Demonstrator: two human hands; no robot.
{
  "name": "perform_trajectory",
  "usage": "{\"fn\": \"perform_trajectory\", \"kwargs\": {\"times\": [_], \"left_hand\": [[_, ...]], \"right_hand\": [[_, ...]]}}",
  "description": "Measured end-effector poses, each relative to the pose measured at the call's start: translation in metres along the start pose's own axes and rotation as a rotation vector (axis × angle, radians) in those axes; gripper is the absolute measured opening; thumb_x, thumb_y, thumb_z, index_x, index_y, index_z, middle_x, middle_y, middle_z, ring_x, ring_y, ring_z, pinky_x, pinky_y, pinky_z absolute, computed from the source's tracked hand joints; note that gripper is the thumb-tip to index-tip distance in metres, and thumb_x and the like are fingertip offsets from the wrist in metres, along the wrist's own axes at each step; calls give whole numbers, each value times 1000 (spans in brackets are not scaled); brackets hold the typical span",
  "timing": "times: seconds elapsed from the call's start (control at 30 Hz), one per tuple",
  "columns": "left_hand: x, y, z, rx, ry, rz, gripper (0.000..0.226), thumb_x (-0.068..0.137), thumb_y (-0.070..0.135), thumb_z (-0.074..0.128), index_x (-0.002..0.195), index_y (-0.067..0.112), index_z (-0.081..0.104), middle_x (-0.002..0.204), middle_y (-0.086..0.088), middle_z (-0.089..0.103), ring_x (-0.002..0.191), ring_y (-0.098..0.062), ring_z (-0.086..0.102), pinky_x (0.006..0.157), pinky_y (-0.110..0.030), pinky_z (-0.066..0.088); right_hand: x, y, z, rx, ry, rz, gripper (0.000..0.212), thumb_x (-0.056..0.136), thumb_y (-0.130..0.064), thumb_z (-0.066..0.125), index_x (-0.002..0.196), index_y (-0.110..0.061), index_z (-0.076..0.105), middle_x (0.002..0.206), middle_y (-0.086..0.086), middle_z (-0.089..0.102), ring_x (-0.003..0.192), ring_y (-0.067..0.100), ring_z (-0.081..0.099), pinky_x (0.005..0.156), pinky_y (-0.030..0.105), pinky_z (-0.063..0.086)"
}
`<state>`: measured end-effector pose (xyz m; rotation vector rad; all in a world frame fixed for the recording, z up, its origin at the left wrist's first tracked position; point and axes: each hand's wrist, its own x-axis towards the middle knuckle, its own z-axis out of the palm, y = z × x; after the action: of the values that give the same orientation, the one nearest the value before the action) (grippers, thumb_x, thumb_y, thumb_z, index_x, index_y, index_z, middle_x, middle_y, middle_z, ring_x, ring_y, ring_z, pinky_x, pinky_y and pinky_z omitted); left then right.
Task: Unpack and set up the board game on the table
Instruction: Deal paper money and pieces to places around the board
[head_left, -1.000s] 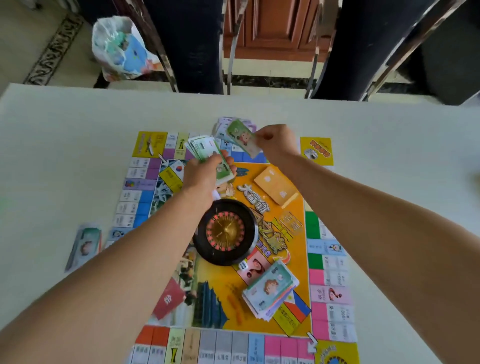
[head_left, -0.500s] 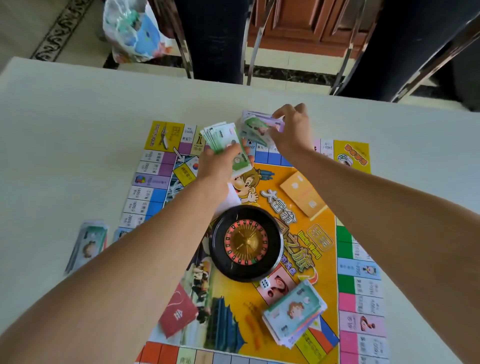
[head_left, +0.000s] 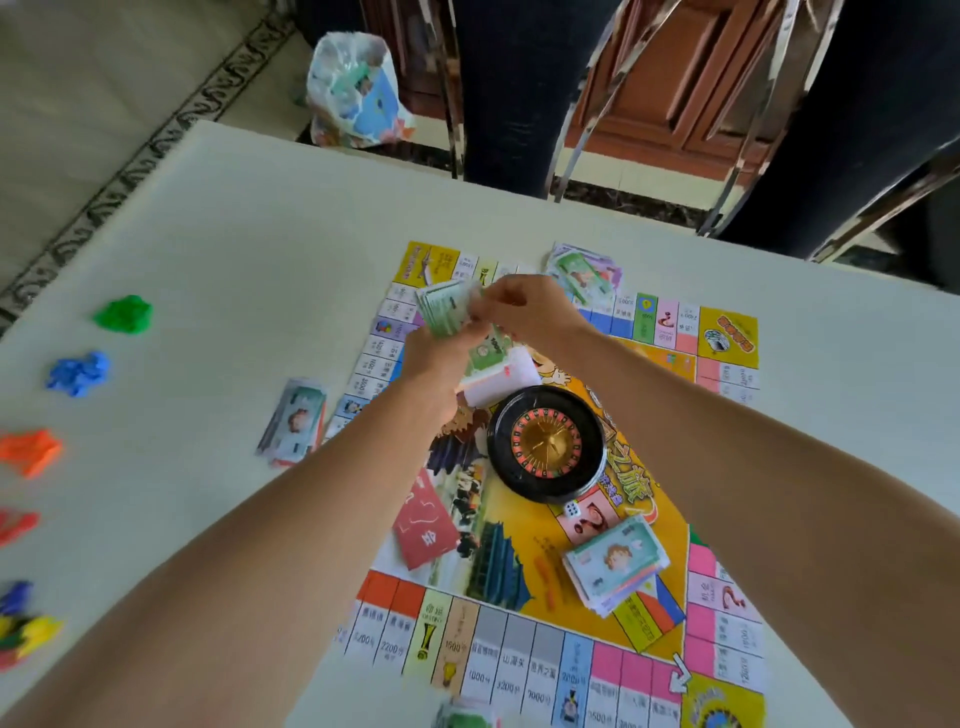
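- My left hand (head_left: 431, 358) is curled round the wad of play money (head_left: 441, 314), held up over the far-left part of the board (head_left: 519, 649).
- My right hand (head_left: 530, 312) is right up against it, fingertips pinching at the top note. It's blurry, so I can't swear it's just one note.
- The wad sits just left of my right fingers, with its long axis running far-left to near-right.
- Money piles: the far pile (head_left: 584, 267) is just beyond my right hand, the left pile (head_left: 296, 421) is off the board on the table (head_left: 260, 234), and the near-right pile (head_left: 613, 564) is close to the roulette wheel (head_left: 548, 444).
- My guess is the next note goes to a pile, and the far one is closest to my right hand.
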<state>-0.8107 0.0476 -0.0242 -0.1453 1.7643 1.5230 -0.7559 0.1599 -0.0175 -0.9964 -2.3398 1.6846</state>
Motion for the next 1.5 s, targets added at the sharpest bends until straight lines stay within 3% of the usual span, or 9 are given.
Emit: {"fn": "perform_trajectory", "kwargs": {"times": [0.13, 0.37, 0.63, 0.83, 1.0, 1.13, 1.3, 1.37, 1.5], "left_hand": [[-16, 9, -47, -9, 4, 8, 10, 82, 9, 72, 87, 10, 64, 85, -8, 69, 76, -20, 68, 71, -33, 57], [-26, 8, -142, -91, 8, -60, 3, 93, 7, 56, 93, 6, 58, 95, -16, 70, 93, -28, 69, 91, -46, 53], [-16, -6, -208, -155, 88, -100, 14, 95, 12, 53, 107, 5, 57, 102, -15, 70, 92, -27, 69, 86, -46, 55], [-16, -21, -253, -185, 229, -71, 20, 95, 7, 46, 83, 5, 61, 73, -10, 64, 49, -14, 63, 57, -29, 56], [-27, -26, -272, -138, 116, -70, 13, 94, 11, 55, 87, 6, 64, 69, -7, 61, 57, -18, 60, 60, -30, 58], [-39, -27, -271, 6, 10, -27, 8, 89, 10, 64, 95, 4, 65, 63, -4, 63, 55, -18, 61, 62, -33, 58], [-62, -23, -247, 341, -182, 84, 19, 95, 24, 57, 101, 7, 65, 77, -7, 67, 63, -17, 64, 52, -28, 54], [-73, -21, -231, 496, -250, 109, 21, 99, 30, 51, 98, 13, 63, 77, -7, 67, 60, -15, 63, 48, -24, 50], [-98, -26, -196, 622, -350, 154, 15, 95, 23, 57, 92, 10, 64, 70, -7, 63, 54, -14, 57, 49, -24, 48]], "right_hand": [[-7, -20, 38, 54, 20, 27, 15, 81, -24, 76, 71, -16, 67, 62, 0, 52, 56, 15, 42, 53, 28, 35], [-18, -43, 121, 121, -55, 47, 13, 80, -21, 76, 69, -20, 71, 67, 7, 67, 63, 19, 53, 62, 32, 45], [-15, -53, 179, 211, -19, 146, 17, 86, -8, 69, 72, -14, 61, 62, 6, 62, 51, 13, 54, 52, 23, 47], [-7, -32, 220, -63, 95, 238, 23, 83, -5, 64, 65, -17, 56, 60, 3, 63, 59, 17, 64, 65, 35, 57], [-8, -20, 239, -327, 165, 213, 22, 81, -10, 68, 102, -15, 61, 102, 6, 66, 92, 20, 63, 74, 30, 52], [-25, -32, 232, -340, 219, 99, 39, 87, -27, 67, 121, -13, 54, 119, 9, 51, 87, 14, 49, 73, 23, 37], [-79, -64, 216, 147, -93, 18, 55, 84, -63, 51, 116, -19, 58, 104, -2, 62, 89, 12, 59, 72, 25, 44], [-99, -68, 206, 173, -163, 30, 46, 88, -55, 55, 111, -15, 59, 90, -2, 61, 77, 9, 57, 61, 19, 44], [-130, -59, 177, 176, 16, 31, 23, 90, -28, 64, 79, -10, 56, 65, -1, 55, 52, 2, 51, 51, 14, 41]]}}
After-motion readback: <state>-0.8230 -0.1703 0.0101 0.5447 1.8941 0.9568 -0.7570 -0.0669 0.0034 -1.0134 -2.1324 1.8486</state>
